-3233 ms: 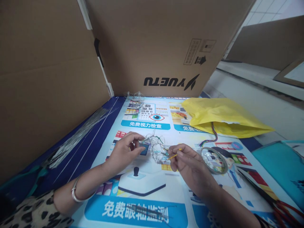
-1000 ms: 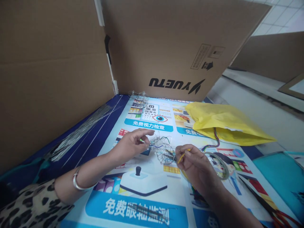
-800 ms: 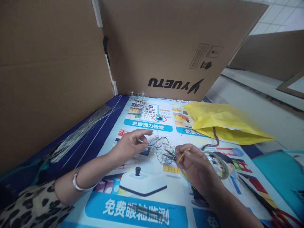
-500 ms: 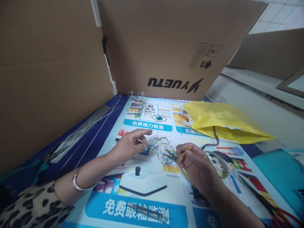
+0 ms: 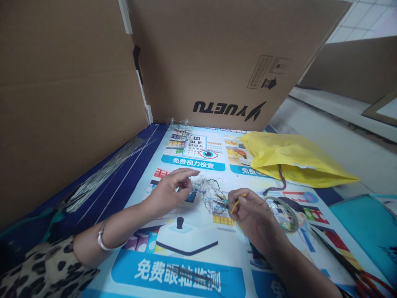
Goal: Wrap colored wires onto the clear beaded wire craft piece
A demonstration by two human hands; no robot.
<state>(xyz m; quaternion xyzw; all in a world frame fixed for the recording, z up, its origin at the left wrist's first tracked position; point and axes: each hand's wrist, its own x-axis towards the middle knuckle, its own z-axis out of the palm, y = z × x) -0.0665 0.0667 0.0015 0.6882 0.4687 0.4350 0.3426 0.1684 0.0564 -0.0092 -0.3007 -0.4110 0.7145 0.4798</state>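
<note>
A loose tangle of thin wire [image 5: 206, 192], with bits of green and blue in it, lies between my hands. My left hand [image 5: 173, 190] pinches the tangle's left edge between thumb and fingers, its index finger stretched over it. In my right hand [image 5: 252, 211] are small yellow-handled pliers [image 5: 237, 203], mostly hidden by the fingers. Their thin dark jaws [image 5: 222, 202] reach into the wire from the right.
A yellow pouch [image 5: 297, 159] with a braided cord lies at the back right. Beside my right forearm are a clear round dish [image 5: 283, 215] and red-handled scissors [image 5: 350, 265]. A bundle of straight wires [image 5: 105, 178] lies left. Cardboard panels [image 5: 229, 62] stand behind.
My right hand has shifted slightly left with the pliers, their jaws now seeming closer together. My left hand has barely moved.
</note>
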